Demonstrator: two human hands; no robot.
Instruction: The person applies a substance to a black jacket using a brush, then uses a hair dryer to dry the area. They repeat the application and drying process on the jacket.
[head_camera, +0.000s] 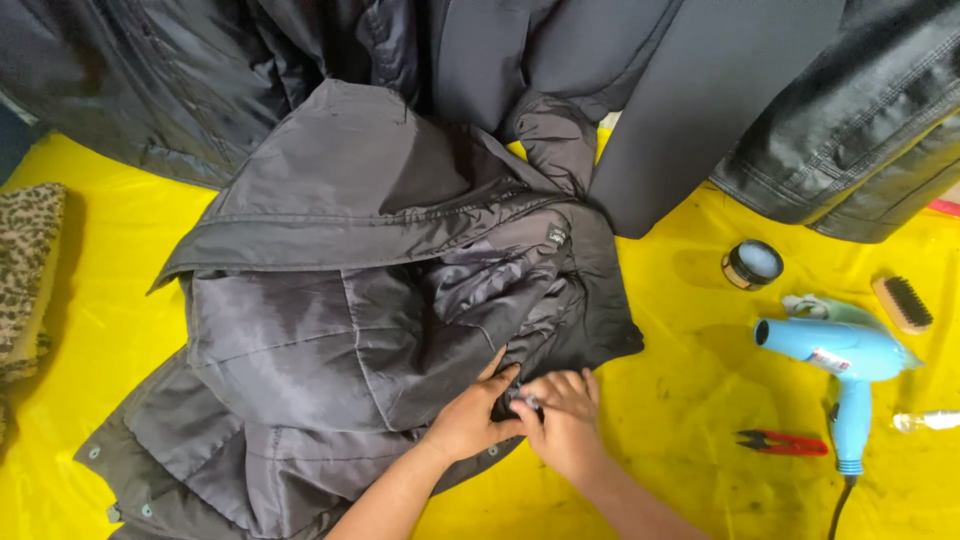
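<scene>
Fingers (503, 385) of the left hand (470, 420) pinch the near-right hem of a dark grey padded jacket (340, 300), apparently steadying it while the right hand (565, 415) pinches something small against the fabric. The jacket lies spread on a yellow sheet (680, 400); a blue hairdryer (845, 360) and red snips (785, 442) wait right.

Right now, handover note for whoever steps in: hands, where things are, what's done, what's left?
Left hand: pressed on the dark grey padded jacket at its lower front edge, pinching fabric.
Right hand: beside it, fingers closed on a small metal fitting on that edge; what kind is too small to tell.
Jacket lies open on the yellow plastic sheet.
To the right, all untouched: blue hair dryer, red thread snips, round dark tin, wooden brush.
Done: jacket spread out.
Left: work at the edge is in hand, unfinished.
</scene>
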